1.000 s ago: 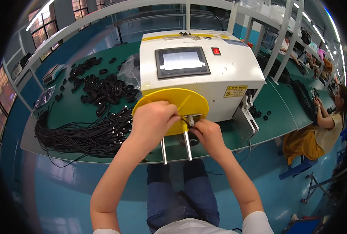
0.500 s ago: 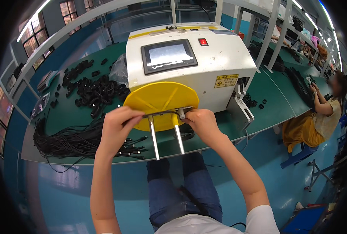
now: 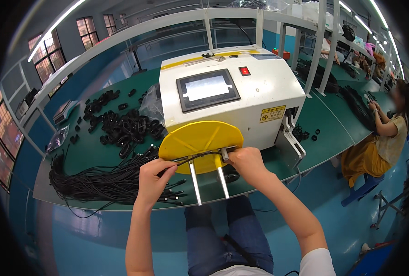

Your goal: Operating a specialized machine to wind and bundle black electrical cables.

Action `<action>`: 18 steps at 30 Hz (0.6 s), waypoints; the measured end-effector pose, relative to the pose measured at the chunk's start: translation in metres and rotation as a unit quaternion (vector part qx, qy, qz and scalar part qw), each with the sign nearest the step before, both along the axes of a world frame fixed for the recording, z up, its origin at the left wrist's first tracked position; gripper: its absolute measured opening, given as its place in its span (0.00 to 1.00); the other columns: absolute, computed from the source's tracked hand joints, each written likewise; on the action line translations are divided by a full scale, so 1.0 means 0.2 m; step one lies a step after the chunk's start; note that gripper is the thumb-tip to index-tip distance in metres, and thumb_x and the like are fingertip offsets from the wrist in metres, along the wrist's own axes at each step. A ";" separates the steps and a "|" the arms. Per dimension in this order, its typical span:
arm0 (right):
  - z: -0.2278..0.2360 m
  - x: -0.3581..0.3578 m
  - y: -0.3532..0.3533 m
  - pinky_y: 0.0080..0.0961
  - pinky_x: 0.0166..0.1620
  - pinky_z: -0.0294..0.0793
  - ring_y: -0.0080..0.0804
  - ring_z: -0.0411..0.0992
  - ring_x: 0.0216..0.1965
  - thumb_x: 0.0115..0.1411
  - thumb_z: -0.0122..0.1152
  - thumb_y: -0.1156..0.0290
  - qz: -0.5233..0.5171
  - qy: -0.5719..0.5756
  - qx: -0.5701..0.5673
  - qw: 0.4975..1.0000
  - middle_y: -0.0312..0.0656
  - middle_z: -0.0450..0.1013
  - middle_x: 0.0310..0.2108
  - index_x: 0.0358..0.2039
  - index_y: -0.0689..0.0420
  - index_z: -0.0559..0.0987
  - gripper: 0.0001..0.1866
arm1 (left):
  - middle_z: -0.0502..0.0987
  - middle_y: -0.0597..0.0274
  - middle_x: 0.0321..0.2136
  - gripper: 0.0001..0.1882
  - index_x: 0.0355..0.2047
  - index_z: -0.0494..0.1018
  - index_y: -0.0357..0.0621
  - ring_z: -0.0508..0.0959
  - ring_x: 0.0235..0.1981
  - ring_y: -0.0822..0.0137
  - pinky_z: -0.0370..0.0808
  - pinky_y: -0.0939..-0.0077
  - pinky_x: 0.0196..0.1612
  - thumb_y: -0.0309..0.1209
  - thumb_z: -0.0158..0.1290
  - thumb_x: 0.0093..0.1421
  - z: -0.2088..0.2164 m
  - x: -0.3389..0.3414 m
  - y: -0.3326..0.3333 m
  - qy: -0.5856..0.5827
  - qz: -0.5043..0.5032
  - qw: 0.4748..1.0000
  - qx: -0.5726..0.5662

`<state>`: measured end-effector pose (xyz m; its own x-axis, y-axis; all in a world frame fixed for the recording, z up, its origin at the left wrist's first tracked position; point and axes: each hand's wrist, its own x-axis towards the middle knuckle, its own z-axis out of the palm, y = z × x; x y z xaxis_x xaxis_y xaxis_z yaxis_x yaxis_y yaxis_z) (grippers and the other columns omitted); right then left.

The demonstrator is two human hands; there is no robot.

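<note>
A yellow disc (image 3: 200,133) with two metal rods (image 3: 195,184) projecting toward me sits on the front of a white machine (image 3: 241,101). My left hand (image 3: 155,178) is left of the rods, thumb and fingers pinching a black cable (image 3: 184,161). The cable runs rightward across the disc, past the rods, toward a short grey peg (image 3: 224,154). Right beside that peg is my right hand (image 3: 248,163), its fingers closed; what lies between its fingertips is hidden.
On the green table (image 3: 99,172), a bundle of black cables (image 3: 99,181) lies left, with coiled cables (image 3: 126,131) behind it. The machine carries a screen (image 3: 207,90) and a red switch (image 3: 244,71). A metal bracket (image 3: 291,145) stands at its right. A seated person (image 3: 393,124) works far right.
The view has tilted, so the machine and table appear lower and farther right. My left hand is a little farther left of the rods; my right hand stays by the peg.
</note>
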<state>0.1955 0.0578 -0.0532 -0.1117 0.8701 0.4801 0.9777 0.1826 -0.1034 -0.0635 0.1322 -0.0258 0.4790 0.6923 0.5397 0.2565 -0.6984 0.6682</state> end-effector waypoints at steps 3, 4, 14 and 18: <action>0.01 0.00 0.00 0.34 0.27 0.72 0.41 0.74 0.24 0.50 0.59 0.70 -0.004 0.005 0.003 1.000 0.42 0.73 0.18 0.18 0.54 0.76 0.06 | 0.74 0.61 0.20 0.05 0.30 0.77 0.33 0.73 0.21 0.72 0.65 0.81 0.25 0.20 0.57 0.51 0.00 -0.01 0.01 0.028 -0.007 0.999 0.016; 0.01 0.00 0.00 0.34 0.27 0.72 0.41 0.74 0.23 0.50 0.59 0.70 -0.006 0.008 0.004 1.000 0.42 0.73 0.18 0.18 0.54 0.76 0.06 | 0.74 0.61 0.20 0.05 0.30 0.77 0.33 0.73 0.21 0.72 0.65 0.81 0.25 0.20 0.57 0.51 0.00 -0.01 0.01 0.027 -0.007 0.999 0.015; 0.07 0.07 -0.09 0.33 0.27 0.70 0.42 0.72 0.24 0.50 0.63 0.69 0.031 0.087 0.027 0.995 0.44 0.72 0.20 0.21 0.59 0.77 0.08 | 0.73 0.62 0.18 0.06 0.31 0.79 0.36 0.70 0.20 0.71 0.63 0.79 0.23 0.21 0.58 0.51 -0.02 -0.07 0.03 0.019 -0.006 1.000 0.006; 0.04 0.13 -0.24 0.30 0.29 0.71 0.41 0.73 0.25 0.52 0.62 0.72 0.042 0.170 0.036 0.984 0.44 0.74 0.23 0.26 0.61 0.79 0.05 | 0.71 0.64 0.17 0.06 0.31 0.79 0.36 0.69 0.19 0.73 0.61 0.81 0.22 0.20 0.57 0.50 -0.07 -0.19 0.04 0.006 -0.007 1.000 -0.005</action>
<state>0.2213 0.0102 -0.0444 -0.0051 0.8264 0.5631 0.8701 0.2812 -0.4048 -0.1016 0.1411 -0.0403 0.4953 0.6911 0.5264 0.2551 -0.6949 0.6723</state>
